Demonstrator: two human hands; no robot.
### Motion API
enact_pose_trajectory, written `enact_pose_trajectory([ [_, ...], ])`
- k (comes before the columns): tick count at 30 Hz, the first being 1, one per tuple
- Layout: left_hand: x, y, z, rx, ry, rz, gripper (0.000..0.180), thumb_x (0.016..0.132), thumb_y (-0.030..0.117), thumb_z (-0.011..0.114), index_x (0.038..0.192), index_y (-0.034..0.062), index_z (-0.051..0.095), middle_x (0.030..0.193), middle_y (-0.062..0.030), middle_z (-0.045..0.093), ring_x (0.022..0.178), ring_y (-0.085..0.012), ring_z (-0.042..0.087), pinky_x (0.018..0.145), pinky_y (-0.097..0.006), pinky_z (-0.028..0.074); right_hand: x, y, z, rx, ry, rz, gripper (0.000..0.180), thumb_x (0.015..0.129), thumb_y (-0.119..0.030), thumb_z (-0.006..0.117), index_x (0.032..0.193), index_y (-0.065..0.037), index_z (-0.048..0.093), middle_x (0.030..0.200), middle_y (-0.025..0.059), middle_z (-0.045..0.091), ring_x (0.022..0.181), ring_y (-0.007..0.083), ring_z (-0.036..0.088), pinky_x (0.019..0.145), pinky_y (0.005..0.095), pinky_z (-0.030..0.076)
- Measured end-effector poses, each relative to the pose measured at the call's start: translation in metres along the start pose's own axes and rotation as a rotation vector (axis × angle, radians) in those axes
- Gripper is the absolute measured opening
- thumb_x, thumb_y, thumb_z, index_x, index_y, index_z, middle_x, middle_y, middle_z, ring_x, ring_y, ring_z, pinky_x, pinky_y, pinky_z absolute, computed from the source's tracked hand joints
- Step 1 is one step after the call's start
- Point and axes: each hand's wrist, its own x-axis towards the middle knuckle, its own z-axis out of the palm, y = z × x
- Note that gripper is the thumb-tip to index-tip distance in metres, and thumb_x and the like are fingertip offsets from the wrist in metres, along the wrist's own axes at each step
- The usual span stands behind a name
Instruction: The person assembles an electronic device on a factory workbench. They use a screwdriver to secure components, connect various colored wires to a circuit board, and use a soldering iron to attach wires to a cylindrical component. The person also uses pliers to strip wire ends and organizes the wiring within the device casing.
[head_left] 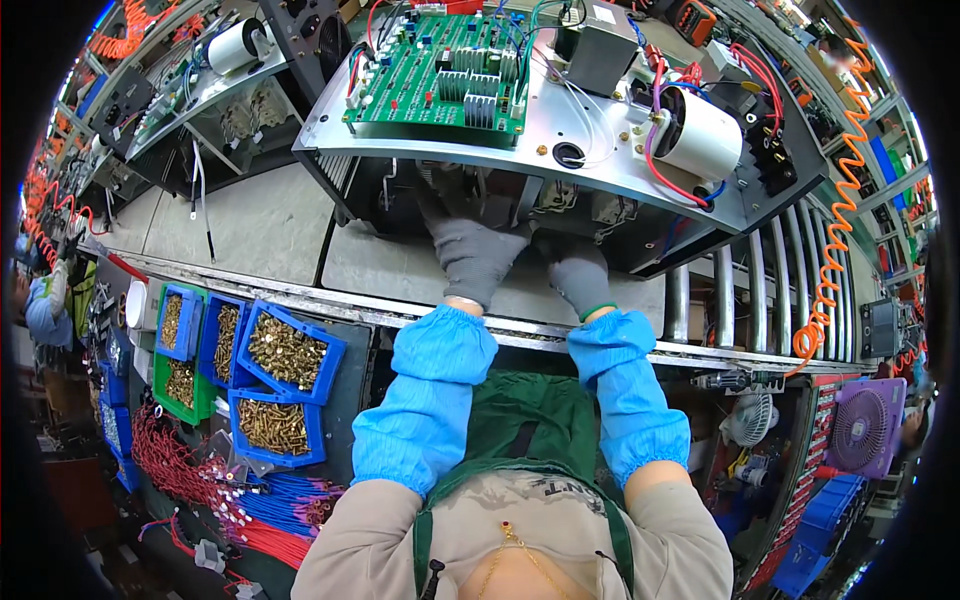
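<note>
Both my hands wear grey gloves and reach under the metal shelf of an open electrical chassis [330, 132]. My left hand [470, 250] goes into the dark lower bay; its fingers fade into shadow beneath the shelf. Beside it, my right hand [575, 265] is also inside the bay, its fingers hidden behind the shelf edge. What either hand touches cannot be made out. On top of the chassis sit a green circuit board [410, 85] with finned heat sinks, a white cylinder [705, 135] with red and blue wires, and a grey metal box [602, 50].
Blue bins [325, 405] of brass fasteners stand at the left, one group inside a green tray [205, 400]. Red wire leads [170, 450] lie below them. Another chassis [240, 100] stands far left. Rollers [755, 290] run at right, under a coiled orange hose [835, 240]. A purple fan [865, 428] stands lower right.
</note>
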Motion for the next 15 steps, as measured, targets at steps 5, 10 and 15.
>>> enact_pose_trajectory([
  [5, -0.002, 0.016, -0.029, -0.415, 0.08, -0.101, 0.099, 0.058, 0.039, 0.079, 0.134, -0.0011, 0.03, 0.119, -0.0248, 0.042, 0.111, -0.0406, 0.046, 0.094, -0.043, 0.042, -0.004, -0.008, -0.006, 0.148, 0.04, -0.015, 0.026, 0.084, -0.03, 0.051, 0.094, -0.012, 0.067, 0.087, 0.0165, 0.065, 0.082, 0.0378, 0.06, 0.074, 0.0466, 0.049],
  [10, -0.006, 0.016, -0.017, -0.274, -0.045, 0.083, 0.08, 0.06, 0.026, 0.074, 0.124, -0.0061, 0.037, 0.106, -0.0255, 0.043, 0.091, -0.0394, 0.051, 0.08, -0.046, 0.047, -0.006, -0.019, -0.003, 0.234, 0.257, -0.011, 0.029, 0.082, -0.025, 0.055, 0.108, -0.012, 0.061, 0.097, 0.0177, 0.063, 0.086, 0.0377, 0.06, 0.076, 0.0467, 0.049],
  [15, 0.003, 0.024, -0.039, -0.214, -0.169, -0.103, 0.085, 0.06, 0.032, 0.075, 0.125, -0.0056, 0.037, 0.113, -0.0265, 0.043, 0.096, -0.0374, 0.054, 0.082, -0.044, 0.048, 0.0, -0.016, -0.007, 0.209, 0.187, 0.025, 0.029, 0.082, -0.024, 0.055, 0.108, -0.012, 0.06, 0.097, 0.0172, 0.064, 0.087, 0.0365, 0.062, 0.075, 0.0466, 0.05],
])
